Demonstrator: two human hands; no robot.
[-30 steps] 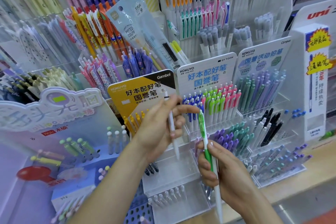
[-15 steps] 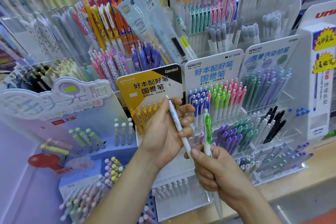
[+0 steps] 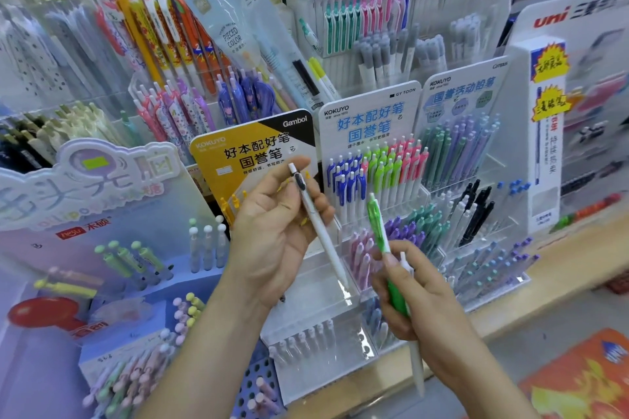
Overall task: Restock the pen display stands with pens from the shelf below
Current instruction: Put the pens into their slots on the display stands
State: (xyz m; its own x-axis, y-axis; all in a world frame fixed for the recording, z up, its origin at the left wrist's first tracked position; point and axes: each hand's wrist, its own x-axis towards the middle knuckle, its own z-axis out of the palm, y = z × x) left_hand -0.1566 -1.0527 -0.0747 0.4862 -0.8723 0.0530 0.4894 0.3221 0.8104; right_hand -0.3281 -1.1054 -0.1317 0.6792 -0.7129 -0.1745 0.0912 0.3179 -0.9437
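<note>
Two pens, at least, are in hand and neither is in a slot yet. The white pen (image 3: 321, 235) with the black clip sits slanted across the left hand (image 3: 272, 235), clip end up, tip pointing down toward the clear trays. The fingers are curled round the barrel in a loose hold. The green pen (image 3: 377, 221) stands nearly upright in the right hand (image 3: 422, 303), with thumb and fingers wrapped round its lower half. A white bit pokes out next to it and another below the fist, so there may be a second pen in that grip, but I can't tell for sure.

Both pens hang in the air just in front of the two Kokuyo stands. The yellow stand (image 3: 252, 150) looks like the needy one. Only a few yellow pens (image 3: 228, 206) show on its top tier, and the clear tier (image 3: 306, 282) under the left hand looks bare. The blue-and-white stand (image 3: 371, 119) beside it has packed rows of blue, green and pink clips (image 3: 381, 170), so the green pen probably belongs in there.

My guess is that we're somewhere in the middle. Pens have been fetched, placing them is what's left, and the yellow stand needs a lot more than two. The shelf below isn't in shot.
</note>
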